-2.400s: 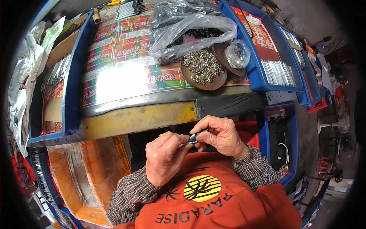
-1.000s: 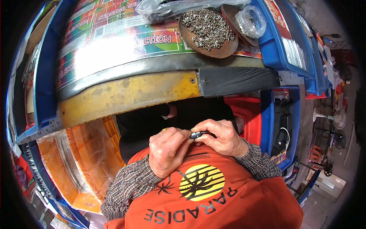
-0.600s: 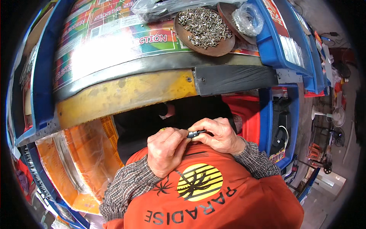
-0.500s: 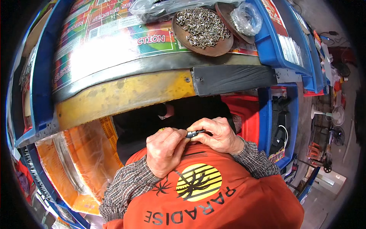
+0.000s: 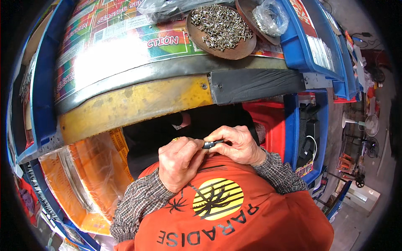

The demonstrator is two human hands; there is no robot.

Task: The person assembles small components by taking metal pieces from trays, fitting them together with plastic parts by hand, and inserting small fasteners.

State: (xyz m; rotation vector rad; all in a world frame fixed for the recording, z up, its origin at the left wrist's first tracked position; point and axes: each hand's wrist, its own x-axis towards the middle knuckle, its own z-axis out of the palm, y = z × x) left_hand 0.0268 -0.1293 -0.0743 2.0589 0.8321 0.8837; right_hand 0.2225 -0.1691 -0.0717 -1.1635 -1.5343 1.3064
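Observation:
Close to my chest, a small black cylindrical piece is held between both hands. My left hand is closed, its thumb and fingers pinching the left end. From the other side my right hand is closed too, with thumb and forefinger gripping the right end. Fingers cover much of the piece, so its exact kind cannot be made out. On the bench beyond, a round brown dish bears a heap of small silvery metal pins.
The bench's yellow and black front edge lies just beyond my hands. A second dish with a clear plastic bag and a blue bin stand at the right. Below are an orange plastic-wrapped package and a blue crate.
Both hands keep their grip on the black piece. My left hand and the piece have shifted very slightly; the view has tilted a little.

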